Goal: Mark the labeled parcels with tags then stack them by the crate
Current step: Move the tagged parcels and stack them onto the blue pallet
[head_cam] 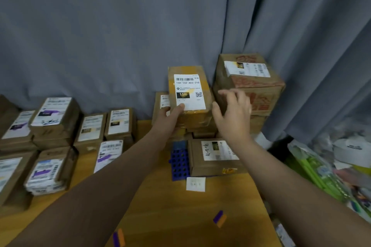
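My left hand [169, 115] grips a small brown parcel [189, 94] by its near left corner, thumb on its white shipping label. The parcel is tilted up above a stack of parcels at the back of the wooden table [170, 206]. My right hand [232, 110] hovers just right of the parcel, fingers spread and relaxed, holding nothing. A blue perforated crate [179, 164] lies on the table below, with a labelled parcel [214, 156] resting on it. Two purple-and-orange tags [219, 218] [118, 237] lie on the near table.
Several labelled parcels, some bearing purple tags, are stacked at the left [50, 124]. A large brown box [251, 84] stands at the back right. A white paper slip [195, 184] lies near the crate. Grey curtain behind; plastic bags [331, 166] pile up at the right.
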A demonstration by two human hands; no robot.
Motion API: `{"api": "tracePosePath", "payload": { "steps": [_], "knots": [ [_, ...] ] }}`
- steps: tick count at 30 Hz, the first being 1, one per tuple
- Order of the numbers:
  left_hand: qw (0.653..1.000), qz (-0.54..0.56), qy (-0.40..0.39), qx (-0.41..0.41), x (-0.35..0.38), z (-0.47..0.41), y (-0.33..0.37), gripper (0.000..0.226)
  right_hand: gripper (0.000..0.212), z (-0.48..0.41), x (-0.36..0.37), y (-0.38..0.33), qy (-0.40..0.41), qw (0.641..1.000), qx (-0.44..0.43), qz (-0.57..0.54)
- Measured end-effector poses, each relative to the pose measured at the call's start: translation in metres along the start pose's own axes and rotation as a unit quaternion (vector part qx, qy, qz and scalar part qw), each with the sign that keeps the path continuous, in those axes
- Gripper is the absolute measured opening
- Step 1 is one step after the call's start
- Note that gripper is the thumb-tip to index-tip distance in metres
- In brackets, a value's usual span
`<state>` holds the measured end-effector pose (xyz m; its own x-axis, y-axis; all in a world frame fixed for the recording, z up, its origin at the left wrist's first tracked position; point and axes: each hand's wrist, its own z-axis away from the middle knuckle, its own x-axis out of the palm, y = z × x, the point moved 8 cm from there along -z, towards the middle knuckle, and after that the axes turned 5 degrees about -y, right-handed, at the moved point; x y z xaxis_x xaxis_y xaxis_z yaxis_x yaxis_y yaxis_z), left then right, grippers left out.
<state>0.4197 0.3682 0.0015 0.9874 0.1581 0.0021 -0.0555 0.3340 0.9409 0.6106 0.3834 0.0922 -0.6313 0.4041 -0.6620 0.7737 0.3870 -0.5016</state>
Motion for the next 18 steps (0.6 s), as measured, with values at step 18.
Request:
{"api": "tracePosePath", "payload": {
  "steps": [18],
  "knots": [
    [0.858, -0.443, 0.125, 0.23, 0.05, -0.019, 0.059, 0.042, 0.04, -0.052, 0.008, 0.048, 0.021, 0.982, -0.096, 0.164]
  ]
}}
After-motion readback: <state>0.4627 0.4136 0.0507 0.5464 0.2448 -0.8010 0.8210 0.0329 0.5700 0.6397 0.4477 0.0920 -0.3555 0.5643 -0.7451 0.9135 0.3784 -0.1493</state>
